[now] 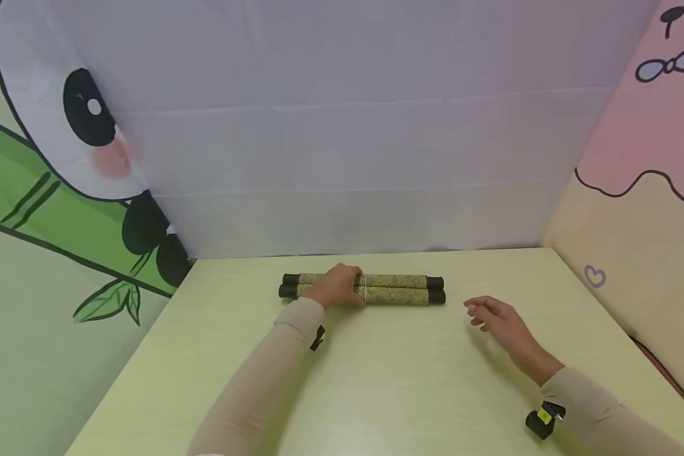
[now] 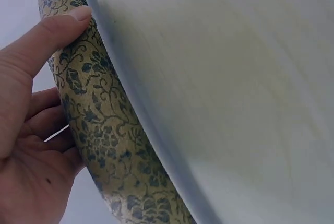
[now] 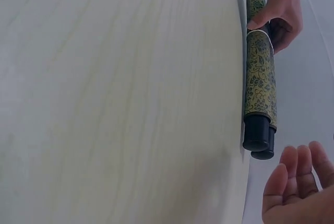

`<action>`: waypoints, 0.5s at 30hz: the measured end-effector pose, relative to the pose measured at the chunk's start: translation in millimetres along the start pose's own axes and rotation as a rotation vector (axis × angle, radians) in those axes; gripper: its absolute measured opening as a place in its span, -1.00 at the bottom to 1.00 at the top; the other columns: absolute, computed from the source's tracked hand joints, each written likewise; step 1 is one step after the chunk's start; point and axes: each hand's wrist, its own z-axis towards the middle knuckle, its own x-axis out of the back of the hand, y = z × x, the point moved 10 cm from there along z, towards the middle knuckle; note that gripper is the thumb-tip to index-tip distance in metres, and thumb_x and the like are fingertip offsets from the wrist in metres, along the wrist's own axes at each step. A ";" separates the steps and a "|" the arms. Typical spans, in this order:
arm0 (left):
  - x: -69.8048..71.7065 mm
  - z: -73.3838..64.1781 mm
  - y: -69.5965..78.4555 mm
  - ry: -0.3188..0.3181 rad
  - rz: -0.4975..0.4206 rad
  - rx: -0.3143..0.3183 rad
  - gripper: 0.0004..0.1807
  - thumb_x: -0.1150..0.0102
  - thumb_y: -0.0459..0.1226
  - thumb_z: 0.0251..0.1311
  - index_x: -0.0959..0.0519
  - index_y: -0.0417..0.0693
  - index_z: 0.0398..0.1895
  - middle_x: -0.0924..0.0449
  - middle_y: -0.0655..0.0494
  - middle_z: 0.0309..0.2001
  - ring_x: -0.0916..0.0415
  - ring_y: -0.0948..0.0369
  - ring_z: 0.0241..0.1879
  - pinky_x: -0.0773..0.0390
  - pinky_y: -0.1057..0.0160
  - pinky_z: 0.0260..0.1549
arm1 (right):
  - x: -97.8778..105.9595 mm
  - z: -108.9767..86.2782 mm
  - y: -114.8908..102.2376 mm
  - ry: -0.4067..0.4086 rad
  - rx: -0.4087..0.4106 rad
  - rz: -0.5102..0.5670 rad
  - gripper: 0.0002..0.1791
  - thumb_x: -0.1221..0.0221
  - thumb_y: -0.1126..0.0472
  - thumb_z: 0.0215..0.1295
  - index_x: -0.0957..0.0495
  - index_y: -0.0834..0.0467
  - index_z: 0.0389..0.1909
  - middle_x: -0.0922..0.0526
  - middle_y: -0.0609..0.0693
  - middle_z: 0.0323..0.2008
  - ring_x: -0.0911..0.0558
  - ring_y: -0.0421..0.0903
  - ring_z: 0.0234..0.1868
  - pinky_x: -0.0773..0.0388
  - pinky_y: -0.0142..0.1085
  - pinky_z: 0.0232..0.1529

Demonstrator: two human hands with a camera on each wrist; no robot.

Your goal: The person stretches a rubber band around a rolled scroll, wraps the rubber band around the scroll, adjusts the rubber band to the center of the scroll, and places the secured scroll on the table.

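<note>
A rolled scroll (image 1: 399,296) lies lengthwise near the back of the table, two parallel rolls in gold-and-dark floral brocade with black end knobs (image 3: 257,131). A thin white band (image 1: 366,292) loops around its middle. My left hand (image 1: 336,286) grips the scroll just left of the band. In the left wrist view, the thumb (image 2: 65,28) presses the near roll while the fingers reach behind it. Beyond the scroll's right end, my right hand (image 1: 504,326) hovers over the table, fingers loosely bent, holding nothing.
The pale wooden table (image 1: 376,380) meets a white cloth backdrop (image 1: 348,145) just behind the scroll. Cartoon-printed panels stand to the left and right. A small black camera (image 1: 541,423) hangs under my right wrist, another (image 1: 317,338) under my left.
</note>
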 end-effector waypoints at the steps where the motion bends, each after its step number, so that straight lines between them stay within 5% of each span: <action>1: -1.0 0.6 -0.8 -0.002 -0.004 -0.005 -0.20 -0.56 -0.02 0.06 -0.49 -0.23 0.30 -0.61 0.12 -0.27 -0.51 0.23 -0.36 -0.55 0.17 -0.28 | -1.2 0.2 1.2 -0.002 -0.005 0.004 -0.52 -0.02 0.03 0.60 -0.46 0.34 0.25 -0.57 0.25 0.13 -0.59 0.07 -0.01 -0.56 -0.13 -0.02; 15: -5.8 8.0 -10.8 0.002 -0.018 -0.023 -0.19 -0.50 0.04 0.13 -0.47 -0.18 0.37 -0.61 -0.05 0.12 -0.57 0.08 0.03 -0.57 0.08 0.04 | -7.7 2.7 3.3 -0.013 -0.011 0.025 -0.54 0.00 0.06 0.61 -0.46 0.34 0.26 -0.58 0.25 0.12 -0.59 0.06 -0.01 -0.58 -0.14 -0.04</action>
